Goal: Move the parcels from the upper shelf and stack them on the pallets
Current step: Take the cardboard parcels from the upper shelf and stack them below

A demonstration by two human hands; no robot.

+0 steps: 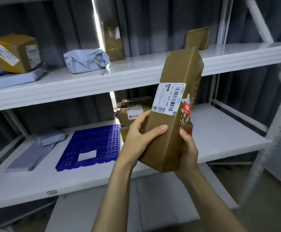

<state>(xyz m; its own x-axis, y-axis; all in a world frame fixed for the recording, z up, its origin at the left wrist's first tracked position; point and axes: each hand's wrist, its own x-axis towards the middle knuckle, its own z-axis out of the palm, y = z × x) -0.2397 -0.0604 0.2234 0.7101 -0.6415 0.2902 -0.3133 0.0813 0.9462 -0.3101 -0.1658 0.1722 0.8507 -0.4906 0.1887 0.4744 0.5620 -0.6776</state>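
We see both hands wrapped around the lower end of a long, square-sided cardboard parcel (175, 104), held tilted in the air in front of the shelves, its top leaning away to the right. The left hand (139, 139) grips its near face with the thumb laid flat across the brown board; the right hand (188, 151) cups the opposite edge from below. A white barcode label (169, 99) covers part of the front, and a torn red sticker (187, 108) sits on the scuffed side.

On the smooth white upper shelf (136, 76) we find a crumpled grey plastic mailer (86, 60), a squat cardboard box (14, 52) resting on a flat grey bag (14, 79), an upright taped brown packet (113, 41) near the back, and a small brown carton (198, 37) farther right.

On the lower shelf (220, 131) lies a blue plastic pallet (93, 148) with a gridded, perforated top and a white slip on it. Just beside it on the right stand stacked cardboard boxes (133, 111), partly hidden by the left hand; flat grey mailers (36, 151) lie to its left.
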